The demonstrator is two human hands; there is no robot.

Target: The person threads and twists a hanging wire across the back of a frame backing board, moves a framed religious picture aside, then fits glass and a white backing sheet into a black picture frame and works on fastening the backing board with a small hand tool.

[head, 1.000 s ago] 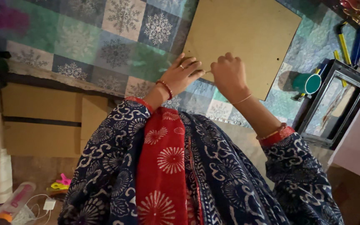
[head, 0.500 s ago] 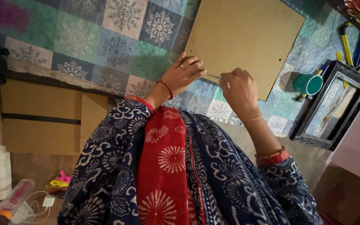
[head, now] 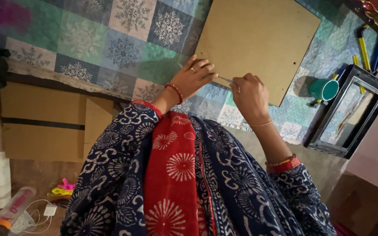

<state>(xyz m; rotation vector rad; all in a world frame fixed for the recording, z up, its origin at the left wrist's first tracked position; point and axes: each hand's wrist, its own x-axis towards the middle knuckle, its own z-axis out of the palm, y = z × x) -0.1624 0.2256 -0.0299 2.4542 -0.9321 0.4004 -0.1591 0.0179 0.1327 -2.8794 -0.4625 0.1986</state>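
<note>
Board (head: 259, 43) on quilt (head: 88, 39), cup (head: 324, 88) rightward

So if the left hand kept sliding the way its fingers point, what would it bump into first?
Most likely the right hand. The left hand points across the edge of the brown board toward it, with only a thin rod between them. Depth is hard to judge.

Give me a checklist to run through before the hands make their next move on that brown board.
1. Left hand on the brown board: ok, its fingertips rest at the near edge.
2. Right hand gripping the thin tool: ok, closed fist, slim tip showing between the hands.
3. What kind of tool it is: cannot tell, too little of it shows.
4. Board lying flat on the patchwork cloth: ok.
5. Green cup apart from the board: ok, it sits just off the right edge.
6. Black frame out of the way: ok, right of the cup.
</note>
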